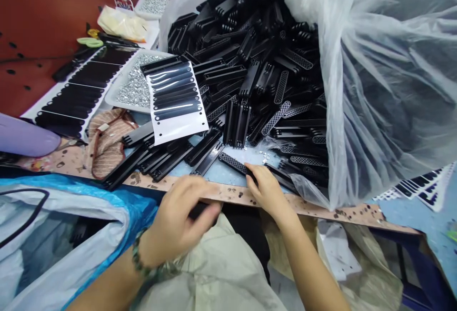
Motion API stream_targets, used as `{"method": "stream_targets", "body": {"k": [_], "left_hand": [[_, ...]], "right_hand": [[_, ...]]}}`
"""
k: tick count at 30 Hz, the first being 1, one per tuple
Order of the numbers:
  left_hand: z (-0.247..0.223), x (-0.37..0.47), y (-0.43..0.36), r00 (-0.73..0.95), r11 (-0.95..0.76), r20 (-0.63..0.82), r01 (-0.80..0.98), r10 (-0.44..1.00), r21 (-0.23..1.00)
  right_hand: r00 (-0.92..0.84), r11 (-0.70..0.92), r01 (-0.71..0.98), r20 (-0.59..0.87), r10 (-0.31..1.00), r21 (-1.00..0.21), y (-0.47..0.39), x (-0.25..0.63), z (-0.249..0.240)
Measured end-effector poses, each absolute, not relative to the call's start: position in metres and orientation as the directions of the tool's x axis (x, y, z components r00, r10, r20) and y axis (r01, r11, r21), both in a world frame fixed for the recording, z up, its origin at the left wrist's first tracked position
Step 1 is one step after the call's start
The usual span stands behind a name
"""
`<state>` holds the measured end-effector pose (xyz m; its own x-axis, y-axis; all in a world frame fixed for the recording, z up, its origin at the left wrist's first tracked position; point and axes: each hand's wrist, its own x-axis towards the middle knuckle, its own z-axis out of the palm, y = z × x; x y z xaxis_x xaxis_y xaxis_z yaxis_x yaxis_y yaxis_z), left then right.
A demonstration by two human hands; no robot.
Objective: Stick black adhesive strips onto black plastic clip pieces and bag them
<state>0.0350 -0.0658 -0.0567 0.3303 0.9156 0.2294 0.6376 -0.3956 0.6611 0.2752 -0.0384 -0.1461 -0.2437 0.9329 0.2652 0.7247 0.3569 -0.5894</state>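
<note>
My right hand (266, 189) is at the table's front edge, fingers closed on the near end of a black plastic strip with a mesh-patterned face (233, 162). The strip's far end points left over the blue tabletop. My left hand (182, 220), with a beaded bracelet at the wrist, is in front of the edge, blurred, its fingers bent. Something dark shows between its thumb and fingers; whether it is held is unclear. Loose black strips (164, 158) lie just beyond it. Behind them, a large heap of similar black parts (246, 54) spills from a clear plastic bag (357, 87).
A white sheet of black stickers (178, 101) overlaps a tray of small metal pieces (134, 82). Small nuts (264, 155) are scattered near my right hand. At left are a brown striped cloth (109, 142), a purple object (26, 137) and a blue-lined bag (117, 215) below.
</note>
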Motion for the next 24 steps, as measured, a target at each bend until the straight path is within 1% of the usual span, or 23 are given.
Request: {"method": "stream_targets", "body": {"k": [3, 4, 5, 7, 9, 10, 11, 13, 19, 21, 23, 24], "left_hand": [[-0.088, 0.032, -0.042, 0.313, -0.388, 0.236, 0.812, 0.92, 0.436], [-0.098, 0.029, -0.038, 0.304, -0.374, 0.229, 0.834, 0.925, 0.405], [-0.106, 0.024, -0.035, 0.287, -0.354, 0.217, 0.837, 0.933, 0.417], [-0.112, 0.014, -0.036, 0.236, -0.287, 0.164, 0.793, 0.958, 0.537], [-0.108, 0.007, -0.039, 0.207, -0.171, 0.029, 0.713, 0.978, 0.68], [-0.105, 0.005, -0.04, 0.213, -0.117, -0.043, 0.679, 0.976, 0.725], [-0.101, 0.005, -0.04, 0.23, -0.081, -0.098, 0.658, 0.968, 0.749], [-0.097, 0.009, -0.039, 0.264, -0.075, -0.131, 0.646, 0.956, 0.759], [-0.107, 0.028, -0.032, 0.282, -0.187, -0.021, 0.687, 0.959, 0.702], [-0.111, 0.032, -0.033, 0.255, -0.249, 0.09, 0.708, 0.963, 0.66], [-0.114, 0.035, -0.034, 0.25, -0.335, 0.224, 0.743, 0.942, 0.58], [-0.115, 0.038, -0.034, 0.28, -0.385, 0.271, 0.757, 0.921, 0.527]], "right_hand": [[-0.272, 0.39, 0.732, 0.285, 0.919, -0.558, -0.037, 0.279, -0.15], [-0.253, 0.382, 0.727, 0.295, 0.921, -0.571, -0.037, 0.281, -0.15], [-0.218, 0.365, 0.719, 0.306, 0.927, -0.592, -0.036, 0.284, -0.15], [-0.12, 0.311, 0.701, 0.324, 0.939, -0.642, -0.034, 0.29, -0.148], [-0.052, 0.266, 0.687, 0.32, 0.946, -0.676, -0.031, 0.295, -0.145], [-0.039, 0.258, 0.683, 0.319, 0.947, -0.683, -0.029, 0.297, -0.143], [-0.041, 0.258, 0.679, 0.316, 0.948, -0.687, -0.027, 0.298, -0.142], [-0.071, 0.275, 0.669, 0.309, 0.948, -0.691, -0.023, 0.297, -0.139], [-0.226, 0.336, 0.616, 0.248, 0.942, -0.713, -0.014, 0.288, -0.137], [-0.248, 0.346, 0.582, 0.245, 0.938, -0.736, -0.012, 0.288, -0.138], [-0.286, 0.359, 0.533, 0.237, 0.929, -0.766, -0.01, 0.289, -0.137], [-0.334, 0.371, 0.498, 0.222, 0.916, -0.783, -0.008, 0.29, -0.136]]}}
